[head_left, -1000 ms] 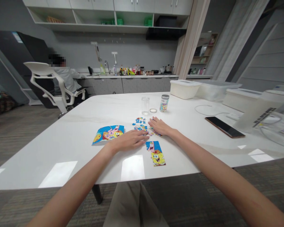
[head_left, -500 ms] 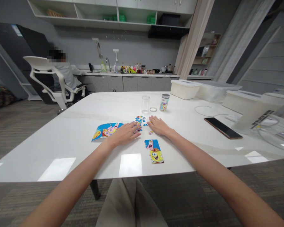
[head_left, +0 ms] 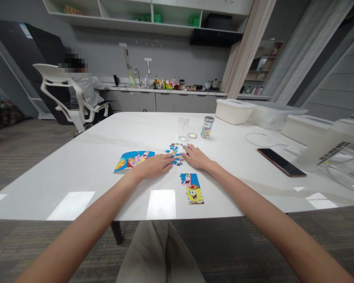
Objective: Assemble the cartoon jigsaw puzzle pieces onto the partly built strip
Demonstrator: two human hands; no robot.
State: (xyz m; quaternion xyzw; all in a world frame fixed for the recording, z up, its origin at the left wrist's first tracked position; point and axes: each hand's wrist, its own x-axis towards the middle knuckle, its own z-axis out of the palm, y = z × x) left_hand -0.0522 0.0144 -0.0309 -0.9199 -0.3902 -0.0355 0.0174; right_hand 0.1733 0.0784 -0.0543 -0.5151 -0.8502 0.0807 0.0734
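Note:
Loose jigsaw pieces (head_left: 177, 160) lie in a small heap on the white table, mostly blue. My left hand (head_left: 157, 166) rests flat at the heap's left side, fingers stretched out and touching its edge. On the opposite side my right hand (head_left: 196, 156) lies palm down, fingers apart, its tips at the pieces. Closer to me is a joined section of jigsaw (head_left: 192, 188) with a pink and a yellow cartoon figure. A curved picture sheet (head_left: 132, 160) with cartoon figures sits left of my left hand, partly behind it.
Beyond the heap stand a clear jar (head_left: 183, 129), a metal-rimmed ring lid (head_left: 192, 135) and a printed can (head_left: 207, 127). To the right are a phone (head_left: 280, 162), cables and white storage boxes (head_left: 234, 111). A person sits in a white chair (head_left: 76, 98) at the back left.
My hands have shifted slightly around the pieces, and the heap looks gathered closer together between them. Loose pieces near my right hand now lie against the heap. The view has tilted slightly.

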